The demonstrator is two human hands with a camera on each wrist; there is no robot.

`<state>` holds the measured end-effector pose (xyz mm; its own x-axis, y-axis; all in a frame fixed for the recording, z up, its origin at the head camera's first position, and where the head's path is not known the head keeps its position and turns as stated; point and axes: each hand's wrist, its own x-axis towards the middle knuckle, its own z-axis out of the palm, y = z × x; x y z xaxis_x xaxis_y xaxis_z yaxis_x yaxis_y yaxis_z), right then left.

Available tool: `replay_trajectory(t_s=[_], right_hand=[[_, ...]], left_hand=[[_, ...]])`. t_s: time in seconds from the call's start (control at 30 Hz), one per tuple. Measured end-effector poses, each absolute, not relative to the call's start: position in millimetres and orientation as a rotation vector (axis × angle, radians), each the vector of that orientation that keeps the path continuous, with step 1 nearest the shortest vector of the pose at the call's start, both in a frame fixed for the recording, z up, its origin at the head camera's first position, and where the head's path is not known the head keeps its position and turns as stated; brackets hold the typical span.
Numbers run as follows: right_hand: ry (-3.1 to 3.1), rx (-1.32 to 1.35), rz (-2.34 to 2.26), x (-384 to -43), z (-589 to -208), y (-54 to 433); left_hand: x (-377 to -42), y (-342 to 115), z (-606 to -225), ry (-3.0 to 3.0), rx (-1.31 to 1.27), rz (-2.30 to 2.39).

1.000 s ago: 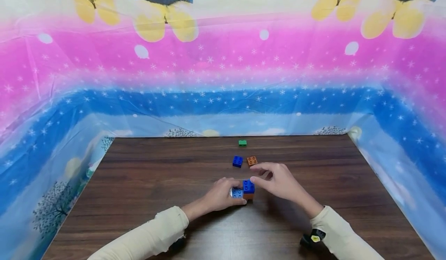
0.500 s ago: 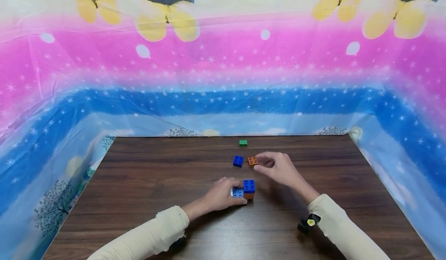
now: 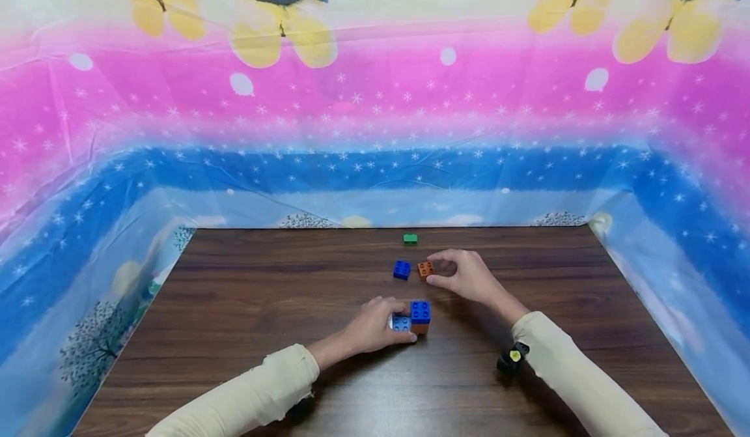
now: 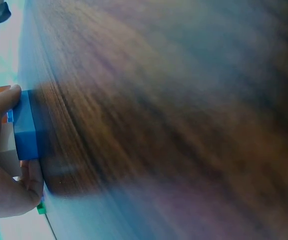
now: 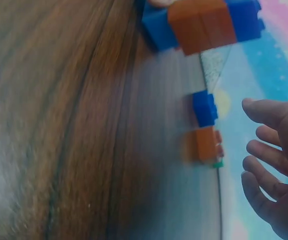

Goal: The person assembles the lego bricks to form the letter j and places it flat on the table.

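At twelve o'clock from the brick stack sat orange brick; right hand, fingers loosely parted, at its three o'clock. Left hand gripped the stack from nine o'clock.

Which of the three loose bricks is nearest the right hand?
The loose orange brick, beside the right hand; the loose blue brick lies left of it, the green brick farther back.

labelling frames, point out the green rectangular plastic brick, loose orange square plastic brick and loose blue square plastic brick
Green rectangular plastic brick (image 3: 410, 240), head view, front face
Loose orange square plastic brick (image 3: 425, 268), head view, studded top
Loose blue square plastic brick (image 5: 202, 108), right wrist view, side face
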<state>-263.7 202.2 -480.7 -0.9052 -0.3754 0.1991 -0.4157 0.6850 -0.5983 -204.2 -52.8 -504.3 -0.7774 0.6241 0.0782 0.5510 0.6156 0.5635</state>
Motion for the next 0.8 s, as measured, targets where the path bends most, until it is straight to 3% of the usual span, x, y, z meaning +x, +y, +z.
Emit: replay_trajectory(t_s=[0.8], right_hand=[[-2.957, 0.589, 0.982, -292, -504, 198]], left_hand=[[-203, -53, -503, 2.713, 0.972, 0.887]])
